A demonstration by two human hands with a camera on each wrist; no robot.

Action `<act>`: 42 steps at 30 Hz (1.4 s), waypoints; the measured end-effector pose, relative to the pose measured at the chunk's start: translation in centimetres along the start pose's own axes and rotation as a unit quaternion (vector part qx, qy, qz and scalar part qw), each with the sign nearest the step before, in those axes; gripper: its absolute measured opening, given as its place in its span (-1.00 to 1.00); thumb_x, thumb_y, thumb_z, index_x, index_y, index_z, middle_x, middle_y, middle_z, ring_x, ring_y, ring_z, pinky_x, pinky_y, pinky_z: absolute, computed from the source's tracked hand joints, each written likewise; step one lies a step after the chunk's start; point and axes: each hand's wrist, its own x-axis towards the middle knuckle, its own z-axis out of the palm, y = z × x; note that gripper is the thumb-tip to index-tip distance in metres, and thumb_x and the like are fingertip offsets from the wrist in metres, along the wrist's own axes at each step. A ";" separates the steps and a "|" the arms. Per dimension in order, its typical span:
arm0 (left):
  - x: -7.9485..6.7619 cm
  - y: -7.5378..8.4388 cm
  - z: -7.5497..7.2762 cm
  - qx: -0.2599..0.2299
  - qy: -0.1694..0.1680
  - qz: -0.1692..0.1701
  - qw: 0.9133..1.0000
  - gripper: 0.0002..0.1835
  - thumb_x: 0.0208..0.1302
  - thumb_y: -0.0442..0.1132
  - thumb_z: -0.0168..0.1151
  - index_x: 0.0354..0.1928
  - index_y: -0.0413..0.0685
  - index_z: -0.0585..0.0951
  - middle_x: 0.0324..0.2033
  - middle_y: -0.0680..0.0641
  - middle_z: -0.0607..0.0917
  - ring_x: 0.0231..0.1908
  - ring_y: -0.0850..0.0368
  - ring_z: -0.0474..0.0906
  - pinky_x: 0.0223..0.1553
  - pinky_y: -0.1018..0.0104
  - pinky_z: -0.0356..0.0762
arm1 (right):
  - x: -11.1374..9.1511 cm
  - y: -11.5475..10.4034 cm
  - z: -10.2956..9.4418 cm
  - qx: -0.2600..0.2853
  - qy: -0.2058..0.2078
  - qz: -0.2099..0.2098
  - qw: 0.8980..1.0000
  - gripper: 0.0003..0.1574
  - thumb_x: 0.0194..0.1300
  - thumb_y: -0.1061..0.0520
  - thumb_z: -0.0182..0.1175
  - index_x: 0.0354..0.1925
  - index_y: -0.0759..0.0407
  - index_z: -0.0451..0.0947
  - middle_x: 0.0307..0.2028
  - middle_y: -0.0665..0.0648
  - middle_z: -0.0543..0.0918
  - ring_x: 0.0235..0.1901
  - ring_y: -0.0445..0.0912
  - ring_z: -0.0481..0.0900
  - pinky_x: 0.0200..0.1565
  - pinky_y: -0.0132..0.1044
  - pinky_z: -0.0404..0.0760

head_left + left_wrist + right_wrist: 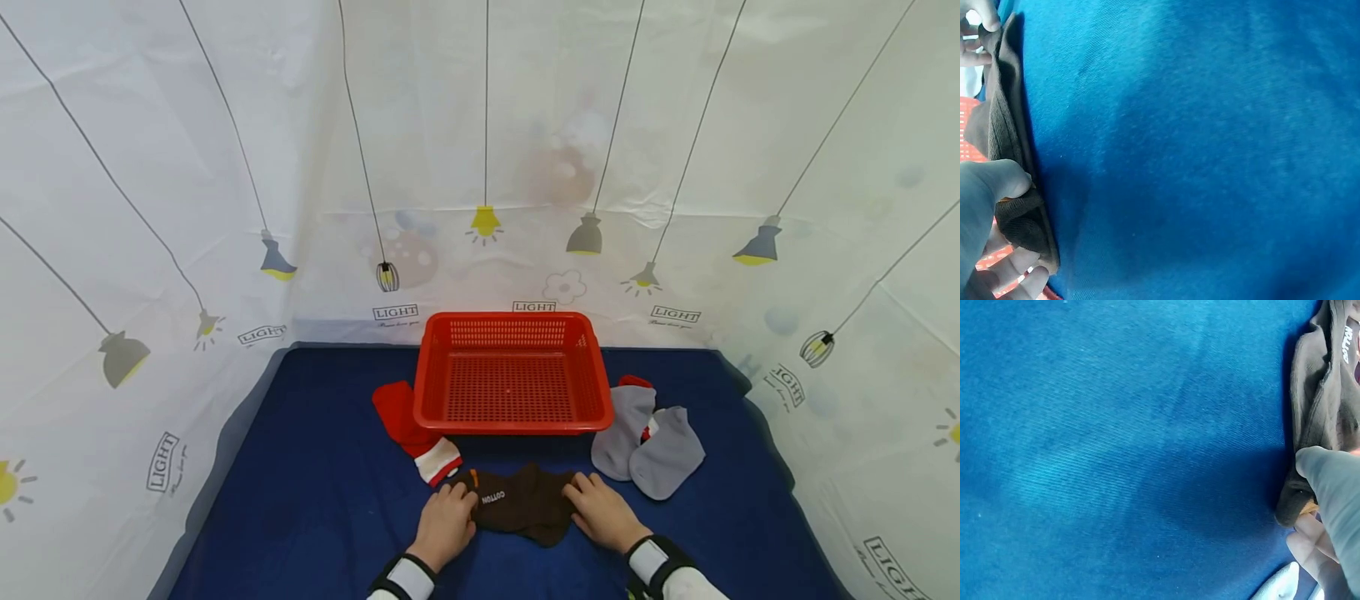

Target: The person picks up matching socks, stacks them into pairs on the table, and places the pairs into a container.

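A pair of dark brown socks [525, 507] with white COTTON lettering and a small orange mark lies sideways in front of the basket. My left hand [445, 518] pinches its left end, thumb on the near side in the left wrist view. At the other end, my right hand [602, 510] grips the fabric between thumb and fingers. The right wrist view shows the stacked brown layers [1316, 394] running away from the right thumb, with part of that hand's fingers hidden behind the cloth.
A red plastic basket [510, 429] stands behind the brown socks. Left of it lies a red sock with a white cuff [399, 415]. Grey socks [666, 458] with red bits beneath are on the right. Printed white sheeting [480, 125] walls in the blue cloth [315, 483].
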 end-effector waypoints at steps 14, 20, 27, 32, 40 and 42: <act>0.5 -0.4 -0.6 -0.012 -0.001 -0.004 1.000 -0.74 -0.16 -0.16 0.54 -0.50 0.10 0.58 -0.51 0.07 0.54 -0.47 0.12 0.48 -0.43 0.31 0.42 | 0.5 0.7 -0.7 0.047 -0.014 -0.004 0.999 -0.81 0.15 0.15 0.44 -0.27 0.06 0.61 -0.32 0.00 0.54 -0.39 -0.15 0.46 -0.35 -0.31 0.50; 0.6 -0.6 -1.1 -0.020 0.005 0.007 1.000 -0.75 -0.15 -0.17 0.54 -0.51 0.11 0.58 -0.52 0.07 0.53 -0.48 0.13 0.46 -0.43 0.32 0.41 | 0.7 1.6 -1.3 0.113 -0.015 -0.022 0.993 -0.90 0.22 0.20 0.37 -0.24 0.12 0.71 -0.33 0.01 0.64 -0.35 -0.16 0.60 -0.29 -0.30 0.57; 1.0 -0.7 -1.5 -0.024 0.005 0.006 1.000 -0.78 -0.10 -0.16 0.53 -0.48 0.10 0.61 -0.52 0.07 0.54 -0.48 0.13 0.46 -0.40 0.31 0.43 | 1.2 1.9 -1.9 0.153 -0.011 -0.013 0.988 -0.90 0.26 0.23 0.32 -0.27 0.16 0.77 -0.37 0.02 0.70 -0.37 -0.16 0.67 -0.30 -0.29 0.63; 1.0 -0.7 -1.5 -0.030 -0.016 -0.005 0.999 -0.79 -0.07 -0.16 0.53 -0.47 0.09 0.61 -0.52 0.08 0.54 -0.47 0.15 0.46 -0.39 0.32 0.44 | 1.2 1.5 -2.2 0.129 0.006 -0.001 0.992 -0.92 0.24 0.22 0.33 -0.29 0.15 0.76 -0.38 0.00 0.69 -0.38 -0.14 0.66 -0.31 -0.28 0.62; 1.1 -0.9 -1.6 -0.026 0.007 -0.007 1.000 -0.78 -0.10 -0.17 0.53 -0.48 0.08 0.60 -0.51 0.06 0.54 -0.46 0.13 0.48 -0.41 0.30 0.44 | 1.3 1.0 -2.5 0.079 0.057 0.016 0.995 -0.93 0.20 0.23 0.37 -0.39 0.07 0.67 -0.47 -0.06 0.60 -0.48 -0.20 0.52 -0.41 -0.34 0.50; 1.1 -0.9 -1.7 -0.024 0.013 -0.006 1.000 -0.77 -0.10 -0.17 0.53 -0.49 0.08 0.59 -0.51 0.06 0.54 -0.46 0.13 0.48 -0.41 0.31 0.43 | 1.4 0.9 -2.5 0.070 0.068 0.014 0.995 -0.92 0.20 0.23 0.38 -0.40 0.06 0.66 -0.48 -0.07 0.58 -0.49 -0.20 0.50 -0.41 -0.35 0.49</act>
